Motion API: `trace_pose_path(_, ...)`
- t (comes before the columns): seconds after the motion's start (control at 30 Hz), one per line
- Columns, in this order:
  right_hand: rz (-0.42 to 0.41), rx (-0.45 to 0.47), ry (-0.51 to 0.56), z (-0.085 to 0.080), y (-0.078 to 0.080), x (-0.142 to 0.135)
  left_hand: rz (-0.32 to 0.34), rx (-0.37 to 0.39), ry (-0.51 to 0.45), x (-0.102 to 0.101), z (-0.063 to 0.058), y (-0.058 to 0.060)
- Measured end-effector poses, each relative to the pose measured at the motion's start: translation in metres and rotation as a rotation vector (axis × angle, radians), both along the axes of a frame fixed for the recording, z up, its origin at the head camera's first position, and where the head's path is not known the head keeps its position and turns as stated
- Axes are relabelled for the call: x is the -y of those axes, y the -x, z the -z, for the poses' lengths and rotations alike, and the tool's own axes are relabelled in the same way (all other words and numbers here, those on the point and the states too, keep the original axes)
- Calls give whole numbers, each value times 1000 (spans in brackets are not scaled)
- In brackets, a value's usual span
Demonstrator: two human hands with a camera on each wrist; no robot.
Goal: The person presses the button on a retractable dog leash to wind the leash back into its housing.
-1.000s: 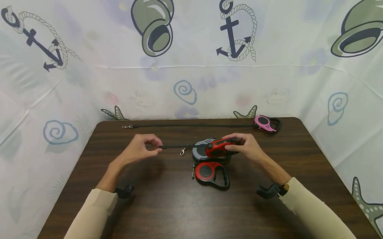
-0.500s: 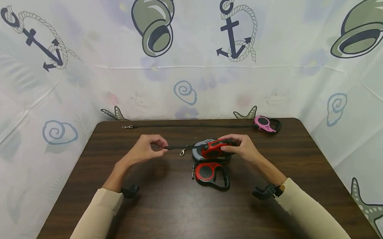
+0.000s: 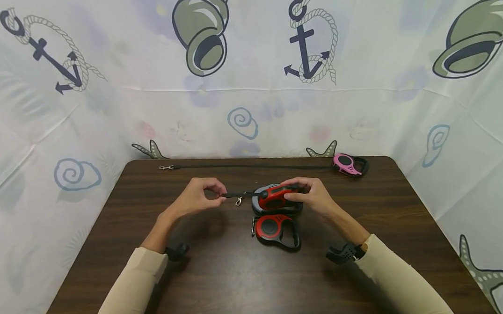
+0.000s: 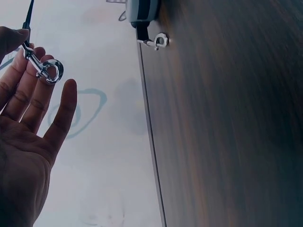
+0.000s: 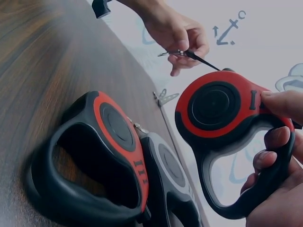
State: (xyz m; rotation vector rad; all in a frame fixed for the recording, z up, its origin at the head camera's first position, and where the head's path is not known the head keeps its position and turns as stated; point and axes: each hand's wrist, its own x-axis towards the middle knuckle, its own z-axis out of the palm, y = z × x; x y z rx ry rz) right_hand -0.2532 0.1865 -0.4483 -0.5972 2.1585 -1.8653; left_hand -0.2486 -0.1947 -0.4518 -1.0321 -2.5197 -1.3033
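Observation:
My right hand (image 3: 313,195) grips the black handle of a red retractable dog leash (image 3: 270,202), held up above the table. In the right wrist view the fingers pass through the handle loop of this leash (image 5: 187,120), and the thumb lies on its red casing. A short black strap (image 3: 244,194) runs from the casing to my left hand (image 3: 201,195). There the thumb and fingers pinch the strap's end beside a silver snap hook (image 4: 36,61). The other left fingers are spread fairly straight in the left wrist view.
Under the held leash lies a grey retractable leash (image 3: 256,205) with its snap hook (image 3: 238,202) to the left. A second red leash (image 3: 269,227) lies nearer. Along the back edge, a pink leash (image 3: 345,165) has its black strap (image 3: 251,166) stretched leftward to a hook (image 3: 166,167).
My left hand has moved right with the strap's end, and my right hand has shifted slightly left with the red leash. The strap between them is shorter. The leashes on the table stay put.

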Motion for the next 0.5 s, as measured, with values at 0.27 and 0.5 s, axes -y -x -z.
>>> trace_pose_path(0.27,-18,4,18,-1,4,5,4,7,-30,-13,3,4)
trace_pose_path(0.5,-52,7,52,2,9,9,-11,7,-35,-28,0,4)
